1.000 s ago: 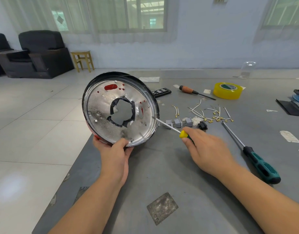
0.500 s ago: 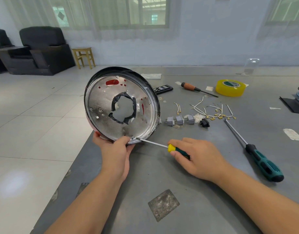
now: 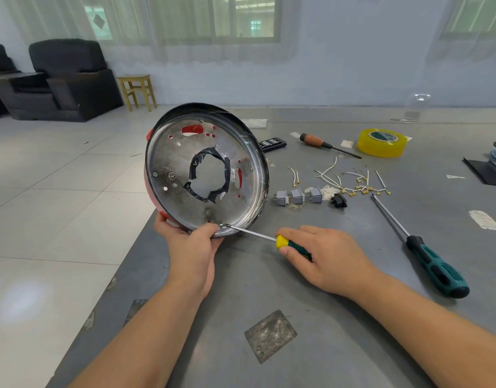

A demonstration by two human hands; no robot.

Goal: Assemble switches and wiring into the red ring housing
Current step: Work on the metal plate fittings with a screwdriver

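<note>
The round housing (image 3: 207,172), red outside with a dull, scuffed metal face pierced by small holes and a ragged, black-taped central opening, is held upright at the tabletop's (image 3: 269,275) left edge; its lower rim is grasped in the left hand's (image 3: 192,247) grip. A small screwdriver (image 3: 269,238), thin steel shaft and yellow-green handle, is clenched in the right hand's (image 3: 325,259) grip, its tip touching the lower rim. Three grey boxy switches (image 3: 297,196) and short white wires (image 3: 353,182) lie loose further right.
</note>
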